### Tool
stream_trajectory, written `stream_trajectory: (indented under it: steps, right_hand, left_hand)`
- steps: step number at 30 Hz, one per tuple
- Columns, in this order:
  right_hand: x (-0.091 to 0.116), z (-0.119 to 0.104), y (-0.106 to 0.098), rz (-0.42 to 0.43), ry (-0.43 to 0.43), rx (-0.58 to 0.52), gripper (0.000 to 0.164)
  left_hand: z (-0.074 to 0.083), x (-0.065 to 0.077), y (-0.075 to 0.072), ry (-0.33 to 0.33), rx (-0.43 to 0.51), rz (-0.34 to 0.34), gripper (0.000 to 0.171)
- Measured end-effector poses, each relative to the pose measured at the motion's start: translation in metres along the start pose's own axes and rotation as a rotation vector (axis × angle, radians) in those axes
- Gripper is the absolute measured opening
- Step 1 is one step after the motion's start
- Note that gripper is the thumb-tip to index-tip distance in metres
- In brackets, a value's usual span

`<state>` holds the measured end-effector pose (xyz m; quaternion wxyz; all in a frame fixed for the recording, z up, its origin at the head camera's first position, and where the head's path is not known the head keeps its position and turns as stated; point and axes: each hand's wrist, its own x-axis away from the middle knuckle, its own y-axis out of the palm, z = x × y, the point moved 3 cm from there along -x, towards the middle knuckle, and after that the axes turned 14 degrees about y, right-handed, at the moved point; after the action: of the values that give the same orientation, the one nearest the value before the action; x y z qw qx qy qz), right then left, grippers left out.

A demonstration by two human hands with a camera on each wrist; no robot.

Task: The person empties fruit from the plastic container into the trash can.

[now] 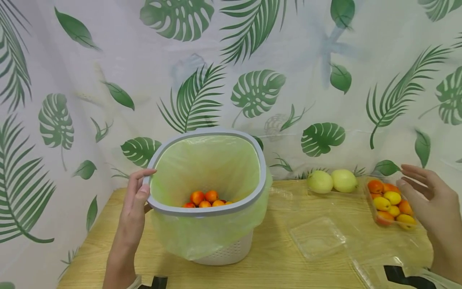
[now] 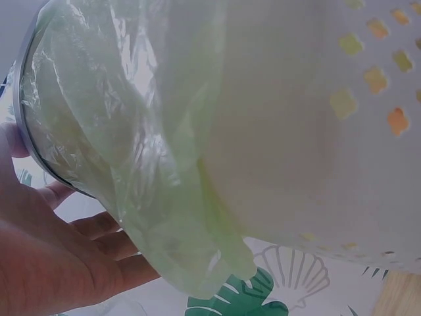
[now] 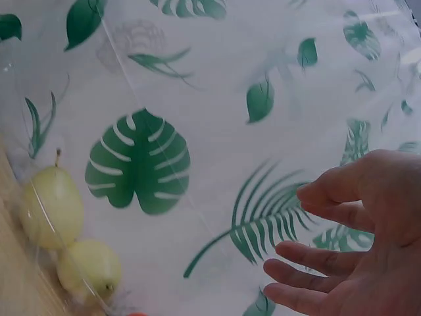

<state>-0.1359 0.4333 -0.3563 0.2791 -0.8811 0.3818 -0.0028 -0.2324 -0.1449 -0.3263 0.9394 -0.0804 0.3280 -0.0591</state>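
A white waste bin (image 1: 225, 251) with a perforated wall and a grey rim (image 1: 263, 176) stands on the table. A pale green plastic bag (image 1: 213, 160) lines it and hangs over its outside. Small orange round fruits (image 1: 211, 196) lie inside; the bag hides some. My left hand (image 1: 131, 212) holds the left side of the rim, and the left wrist view shows fingers (image 2: 118, 243) beside the bag. My right hand (image 1: 433, 204) is at the right, fingers spread loosely with nothing in them. Nearest to it is a clear tray (image 1: 373, 216) of orange and yellow fruits (image 1: 392, 197).
Two pale yellow-green pears (image 1: 320, 182) sit in clear packaging at the back of the table (image 1: 281, 257). An empty clear plastic tray (image 1: 317, 237) lies right of the bin, with more clear plastic (image 1: 379, 265) near the front. A leaf-patterned sheet (image 1: 288, 100) hangs behind.
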Motion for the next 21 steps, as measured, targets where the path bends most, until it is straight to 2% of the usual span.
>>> stream_trajectory:
  steps: [5,11,13,18,21]
  right_hand:
    - [-0.009,0.018,-0.009,0.075,0.098,-0.098,0.045]
    - [-0.021,0.048,-0.013,0.069,0.206,-0.182,0.043]
    - [-0.024,0.06,-0.013,0.058,0.253,-0.137,0.045]
    - [-0.032,0.084,-0.01,0.016,0.375,0.056,0.053]
    - [-0.035,0.097,-0.012,-0.037,0.385,0.121,0.057]
  left_hand:
    - [0.0,-0.001,0.0,0.001,-0.01,-0.001,0.042]
    - [-0.001,0.0,0.001,0.006,-0.001,0.002,0.042]
    - [-0.001,0.0,0.001,0.006,-0.005,0.001,0.042]
    - [-0.001,0.0,0.0,0.003,-0.013,0.0,0.042]
    - [-0.001,0.001,0.001,0.004,-0.013,-0.001,0.042]
